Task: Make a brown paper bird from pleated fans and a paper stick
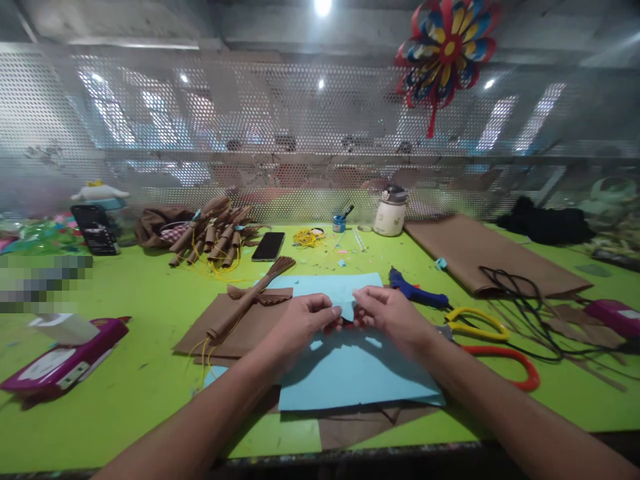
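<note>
Between my fingertips is a small piece of light blue paper [347,309]. My left hand [313,323] pinches its left side, with the thumb on top. From the right, my right hand [387,310] grips the same piece between thumb and fingers. Both hands are over a large light blue sheet [360,380], which lies on brown paper. Left of my left hand, a rolled brown paper piece [240,313] with a pleated end and yellow string rests on folded brown paper [200,328].
Right of my hands lie a blue glue gun [420,293] and scissors [480,327] with yellow and red handles. A purple power strip [65,360] is at left. Behind are bundled brown paper rolls [215,237], a phone [269,247] and a white bottle [391,212].
</note>
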A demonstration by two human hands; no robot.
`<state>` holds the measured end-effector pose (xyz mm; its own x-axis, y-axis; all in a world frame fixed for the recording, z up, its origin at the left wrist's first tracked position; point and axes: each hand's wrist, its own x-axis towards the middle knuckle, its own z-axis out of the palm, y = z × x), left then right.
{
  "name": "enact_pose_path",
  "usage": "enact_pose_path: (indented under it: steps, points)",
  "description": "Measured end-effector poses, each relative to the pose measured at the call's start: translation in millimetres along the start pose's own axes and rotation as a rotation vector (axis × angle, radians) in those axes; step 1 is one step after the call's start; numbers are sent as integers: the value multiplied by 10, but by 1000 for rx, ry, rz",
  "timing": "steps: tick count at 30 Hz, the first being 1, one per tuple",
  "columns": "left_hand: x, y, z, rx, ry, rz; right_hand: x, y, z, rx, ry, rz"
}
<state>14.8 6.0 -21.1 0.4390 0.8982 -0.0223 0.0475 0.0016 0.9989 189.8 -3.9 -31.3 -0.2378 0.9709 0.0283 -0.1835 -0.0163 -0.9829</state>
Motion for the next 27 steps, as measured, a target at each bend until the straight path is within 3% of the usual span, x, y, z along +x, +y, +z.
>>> enact_pose_path:
  steps: [7,14,21,27]
  points:
    - [-13,-24,0,-78,-31,-28,-22,1,17,-37,7,-31]
    - [-42,32,-5,-408,-259,-55,-39,-65,-19,227,-114,-69]
    - [-99,20,29,-476,-449,-149,-102,-56,-8,-74,-224,-197]
    - [-85,-6,44,-391,-428,-192,-120,-116,19,-75,-192,-180]
